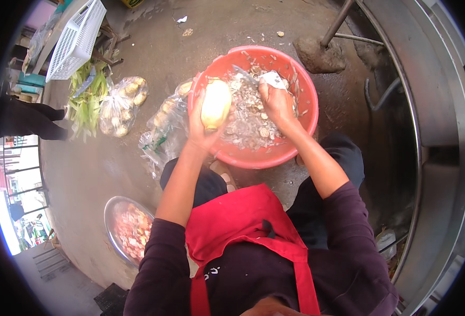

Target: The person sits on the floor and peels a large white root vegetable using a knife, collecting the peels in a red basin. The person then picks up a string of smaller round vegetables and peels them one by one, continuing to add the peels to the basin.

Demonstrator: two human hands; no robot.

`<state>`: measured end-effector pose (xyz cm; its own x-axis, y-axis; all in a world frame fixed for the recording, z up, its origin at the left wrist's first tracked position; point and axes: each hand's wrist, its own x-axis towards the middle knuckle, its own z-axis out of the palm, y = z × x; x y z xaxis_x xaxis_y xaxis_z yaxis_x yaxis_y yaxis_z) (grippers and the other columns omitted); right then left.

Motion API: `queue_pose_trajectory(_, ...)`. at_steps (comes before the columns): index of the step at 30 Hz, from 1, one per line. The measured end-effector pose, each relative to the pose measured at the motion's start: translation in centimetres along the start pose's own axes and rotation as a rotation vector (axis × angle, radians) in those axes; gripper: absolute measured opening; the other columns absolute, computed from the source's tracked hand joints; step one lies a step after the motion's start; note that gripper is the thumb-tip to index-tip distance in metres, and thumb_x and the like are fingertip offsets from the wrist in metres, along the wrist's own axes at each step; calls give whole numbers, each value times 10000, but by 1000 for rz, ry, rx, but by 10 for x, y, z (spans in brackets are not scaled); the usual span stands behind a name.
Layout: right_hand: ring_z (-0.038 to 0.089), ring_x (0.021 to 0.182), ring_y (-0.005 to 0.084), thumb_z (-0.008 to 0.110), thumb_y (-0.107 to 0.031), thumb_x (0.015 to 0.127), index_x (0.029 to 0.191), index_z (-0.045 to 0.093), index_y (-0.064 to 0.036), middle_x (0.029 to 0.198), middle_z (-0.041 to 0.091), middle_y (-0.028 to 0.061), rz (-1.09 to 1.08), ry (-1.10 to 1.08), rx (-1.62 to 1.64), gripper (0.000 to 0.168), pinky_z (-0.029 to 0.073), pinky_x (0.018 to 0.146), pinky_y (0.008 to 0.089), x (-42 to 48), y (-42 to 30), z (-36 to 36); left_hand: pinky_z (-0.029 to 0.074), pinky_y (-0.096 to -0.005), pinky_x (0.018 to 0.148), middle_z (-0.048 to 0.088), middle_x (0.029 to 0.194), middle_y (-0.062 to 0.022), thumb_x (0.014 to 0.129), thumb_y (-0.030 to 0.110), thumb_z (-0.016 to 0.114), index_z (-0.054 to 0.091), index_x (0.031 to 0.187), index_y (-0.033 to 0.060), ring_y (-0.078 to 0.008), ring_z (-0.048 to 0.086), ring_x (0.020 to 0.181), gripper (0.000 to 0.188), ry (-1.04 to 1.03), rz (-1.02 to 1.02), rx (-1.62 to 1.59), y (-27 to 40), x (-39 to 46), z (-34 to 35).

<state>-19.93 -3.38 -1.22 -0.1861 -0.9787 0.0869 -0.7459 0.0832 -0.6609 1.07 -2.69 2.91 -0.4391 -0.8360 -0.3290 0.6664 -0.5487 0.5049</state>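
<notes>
My left hand (pixel 199 128) holds a pale, smooth segment of lotus root (pixel 216 103), upright over the left side of a red plastic basin (pixel 311 118). The root is overexposed by bright light. In my right hand (pixel 276 102) is a knife, its grey blade (pixel 245 75) pointing up and left over the basin. A white piece with dark spots (pixel 272 79) sits at that hand; whether it is part of the knife cannot be made out. Wet peelings and cut root ends (pixel 252 114) fill the basin's bottom.
Clear plastic bags of lotus roots (pixel 123 106) (pixel 163 122) lie left of the basin. Beyond are green leaves (pixel 85 104), a white plastic basket (pixel 76 41) and a person's dark-clad leg (pixel 31 118). A metal bowl of chunks (pixel 131 229) is lower left; a metal-framed counter (pixel 434 118) flanks the right.
</notes>
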Motion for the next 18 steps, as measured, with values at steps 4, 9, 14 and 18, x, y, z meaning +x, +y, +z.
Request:
queue_pose_trajectory(4,631,607,410,378,-459,986,901,708,-98,621,619,224,-304,-49,71,497,500,601,496,-27,-36,-7,551,-347,611,668,1010,-142,990,442,441,537,1247,55,-250,668,801,475,-42,-11,191,5,-4,-9)
queue_pose_trajectory(9,634,636,410,387,-462,985,808,692,-77,647,631,214,-13,-29,-33,522,494,601,501,6,-8,-12,547,-326,592,667,1025,-144,996,442,431,518,1285,55,-242,668,828,491,-82,-14,182,12,-6,-5)
queue_pose_trajectory(14,619,626,405,363,-459,996,834,664,-56,649,623,205,-224,-120,55,529,494,622,502,-36,-50,-14,549,-371,647,660,1027,-154,993,445,431,516,1283,46,-251,662,839,500,109,103,-10,7,-4,-7)
queue_pose_trajectory(18,611,587,391,353,-434,1009,826,652,-52,627,615,191,-346,-62,-26,519,492,581,494,-36,-30,20,548,-395,680,659,1023,-147,988,458,435,524,1259,44,-262,659,839,503,90,48,-106,0,-1,-6)
